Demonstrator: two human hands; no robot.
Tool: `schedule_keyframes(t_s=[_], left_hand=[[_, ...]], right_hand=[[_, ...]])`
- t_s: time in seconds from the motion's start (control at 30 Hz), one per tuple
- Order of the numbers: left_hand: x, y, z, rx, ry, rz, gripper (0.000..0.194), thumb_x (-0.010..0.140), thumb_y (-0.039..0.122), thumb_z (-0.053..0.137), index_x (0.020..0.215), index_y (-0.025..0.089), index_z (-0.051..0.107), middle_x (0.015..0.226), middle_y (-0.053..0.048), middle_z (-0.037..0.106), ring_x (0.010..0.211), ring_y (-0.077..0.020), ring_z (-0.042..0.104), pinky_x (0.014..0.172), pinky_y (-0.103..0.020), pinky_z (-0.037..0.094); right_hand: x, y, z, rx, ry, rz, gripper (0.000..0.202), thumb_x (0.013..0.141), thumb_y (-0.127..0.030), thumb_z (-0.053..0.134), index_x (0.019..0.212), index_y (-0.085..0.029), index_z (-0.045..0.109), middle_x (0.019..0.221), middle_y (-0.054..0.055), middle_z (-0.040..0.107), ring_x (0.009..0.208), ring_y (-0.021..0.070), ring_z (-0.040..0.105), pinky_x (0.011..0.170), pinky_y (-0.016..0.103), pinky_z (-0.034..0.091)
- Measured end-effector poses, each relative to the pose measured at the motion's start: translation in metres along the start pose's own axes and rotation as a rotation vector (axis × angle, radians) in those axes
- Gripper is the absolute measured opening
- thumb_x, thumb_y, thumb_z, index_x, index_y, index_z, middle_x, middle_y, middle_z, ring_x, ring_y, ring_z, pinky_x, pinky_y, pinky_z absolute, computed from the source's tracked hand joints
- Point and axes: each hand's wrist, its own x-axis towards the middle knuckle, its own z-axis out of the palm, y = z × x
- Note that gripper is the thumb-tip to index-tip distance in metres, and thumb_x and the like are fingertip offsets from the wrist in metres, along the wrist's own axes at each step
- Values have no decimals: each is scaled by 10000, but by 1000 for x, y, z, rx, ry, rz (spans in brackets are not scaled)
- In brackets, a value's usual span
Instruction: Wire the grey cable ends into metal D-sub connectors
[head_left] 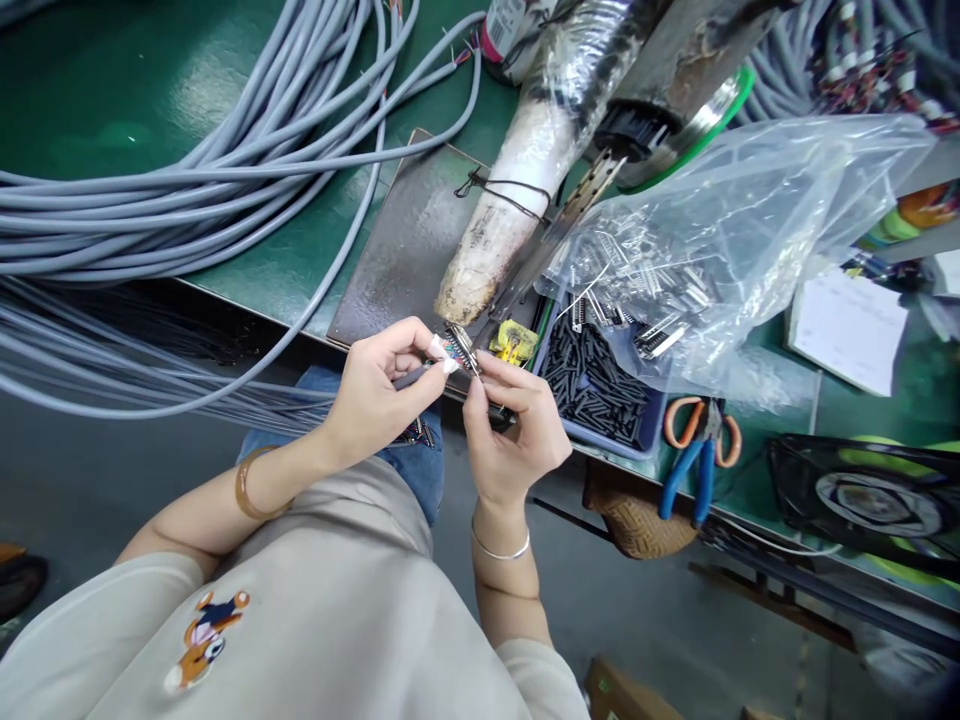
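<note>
My left hand (386,390) is closed around the end of a grey cable (410,378), whose thin coloured wires fan out at the fingertips, with something white around the fingertips. Between both hands a small metal connector (462,349) lies against the wire ends. My right hand (514,425) pinches the lower right end of this connector between thumb and fingers. Just above the hands is the tip of a wrapped white tube (469,280). A yellow sponge-like piece (516,342) lies right of the connector. Whether the wires are joined to the connector is too small to tell.
Coiled grey cables (247,190) cover the left of the green table (82,100). To the right are a blue tray (649,425) of black sleeves, a plastic bag (750,220) of metal connectors, pliers (705,455) and a black fan (862,500). A brown plate (405,230) lies under the tube.
</note>
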Motion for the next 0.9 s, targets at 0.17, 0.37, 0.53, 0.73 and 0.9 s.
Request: schedule_keyframes(t_s=[0.17, 0.37, 0.53, 0.73, 0.9], left_hand=[[2, 3, 0, 72, 16, 37, 128, 820, 199, 733, 775, 176, 614, 757, -17, 644, 699, -111, 619, 563, -193, 451], [6, 5, 1, 82, 9, 46, 103, 809, 202, 721, 768, 168, 633, 728, -7, 649, 646, -93, 591, 545, -185, 439], [6, 3, 1, 139, 16, 52, 102, 832, 179, 706, 770, 169, 626, 745, -13, 653, 677, -101, 611, 564, -192, 448], [6, 4, 0, 171, 14, 73, 86, 862, 191, 698, 804, 176, 635, 756, -15, 656, 693, -110, 624, 564, -198, 453], [6, 8, -1, 188, 14, 108, 80, 861, 179, 698, 800, 172, 647, 801, -30, 672, 751, -122, 649, 589, -198, 473]], right_hand=[[3, 2, 1, -5, 28, -14, 162, 875, -107, 713, 930, -239, 638, 1051, 34, 799, 932, 179, 777, 817, 330, 640], [5, 4, 2, 2, 25, -22, 174, 877, -98, 713, 934, -241, 633, 1052, 34, 798, 919, 173, 774, 798, 324, 638], [5, 5, 3, -16, 34, -44, 187, 865, -89, 730, 942, -233, 638, 1058, 41, 802, 926, 166, 773, 825, 314, 632], [8, 4, 3, -14, 34, -35, 190, 864, -100, 735, 952, -245, 648, 1051, 28, 799, 920, 170, 774, 781, 308, 644], [10, -1, 2, -8, 39, -17, 210, 842, -73, 754, 938, -235, 660, 1063, 39, 795, 934, 169, 773, 789, 298, 657]])
